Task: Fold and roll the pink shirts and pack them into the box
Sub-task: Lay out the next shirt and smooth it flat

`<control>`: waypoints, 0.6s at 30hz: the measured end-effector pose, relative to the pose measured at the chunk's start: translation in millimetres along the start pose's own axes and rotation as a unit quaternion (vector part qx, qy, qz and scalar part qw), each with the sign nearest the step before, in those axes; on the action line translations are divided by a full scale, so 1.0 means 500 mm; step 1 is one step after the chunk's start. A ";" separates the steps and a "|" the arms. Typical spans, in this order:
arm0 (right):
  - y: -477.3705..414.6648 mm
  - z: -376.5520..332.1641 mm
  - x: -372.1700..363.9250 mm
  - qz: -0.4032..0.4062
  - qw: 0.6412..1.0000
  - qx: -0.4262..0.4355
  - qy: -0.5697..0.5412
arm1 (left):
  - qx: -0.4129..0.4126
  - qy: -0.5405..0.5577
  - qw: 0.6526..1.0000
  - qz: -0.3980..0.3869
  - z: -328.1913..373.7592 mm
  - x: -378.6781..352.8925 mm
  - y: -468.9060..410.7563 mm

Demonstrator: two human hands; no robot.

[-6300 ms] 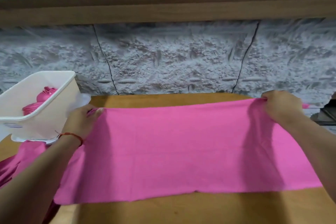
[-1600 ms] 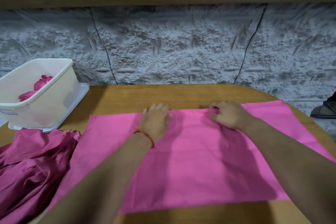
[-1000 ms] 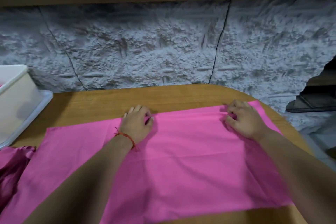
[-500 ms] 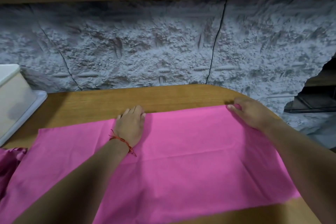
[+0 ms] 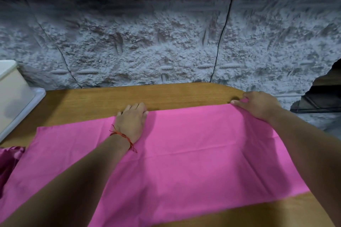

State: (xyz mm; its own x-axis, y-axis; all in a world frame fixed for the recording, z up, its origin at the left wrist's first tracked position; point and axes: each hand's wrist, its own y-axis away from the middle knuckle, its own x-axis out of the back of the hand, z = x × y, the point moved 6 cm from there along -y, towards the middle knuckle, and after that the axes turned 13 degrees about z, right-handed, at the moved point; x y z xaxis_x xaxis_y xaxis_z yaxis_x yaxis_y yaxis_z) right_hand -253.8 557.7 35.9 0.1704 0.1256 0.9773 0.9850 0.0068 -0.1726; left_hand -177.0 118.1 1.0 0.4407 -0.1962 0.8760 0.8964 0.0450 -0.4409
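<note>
A bright pink shirt (image 5: 193,156) lies spread flat across the wooden table (image 5: 166,96). My left hand (image 5: 132,119) rests palm down on its far edge near the middle, fingers straight and reaching onto the wood. At the far right corner of the cloth, my right hand (image 5: 258,105) pinches the fabric with thumb and fingers. Only a corner of the white plastic box (image 5: 11,86) shows at the left edge, and its inside is out of view.
A darker magenta garment (image 5: 9,160) lies crumpled at the left edge, beside the spread shirt. The box stands on a translucent lid (image 5: 27,103). A rough grey stone-pattern wall rises just behind the table. The table's right corner is rounded.
Over six seconds the lifted shirt came down flat on the table. Since half a second ago my right hand slid further right along the far edge; my left hand stayed put.
</note>
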 end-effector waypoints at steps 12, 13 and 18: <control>0.020 0.062 0.017 0.183 0.977 -0.088 0.064 | 0.040 0.038 0.998 0.013 -0.030 -0.002 -0.003; 0.026 0.031 0.027 0.208 0.973 -0.060 0.077 | 0.046 0.040 0.998 0.012 -0.031 -0.003 -0.004; 0.121 -0.241 -0.023 0.095 0.982 0.152 -0.061 | 0.056 0.050 0.997 0.011 -0.036 -0.007 -0.004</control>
State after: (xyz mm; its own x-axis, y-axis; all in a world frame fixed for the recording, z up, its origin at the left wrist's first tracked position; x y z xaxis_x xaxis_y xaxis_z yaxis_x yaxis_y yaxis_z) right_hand -192.8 436.9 29.2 0.3280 0.2711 0.9049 0.8783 0.2653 -0.3978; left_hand -181.3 101.0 -4.4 0.4582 -0.2901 0.8402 0.8888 0.1585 -0.4300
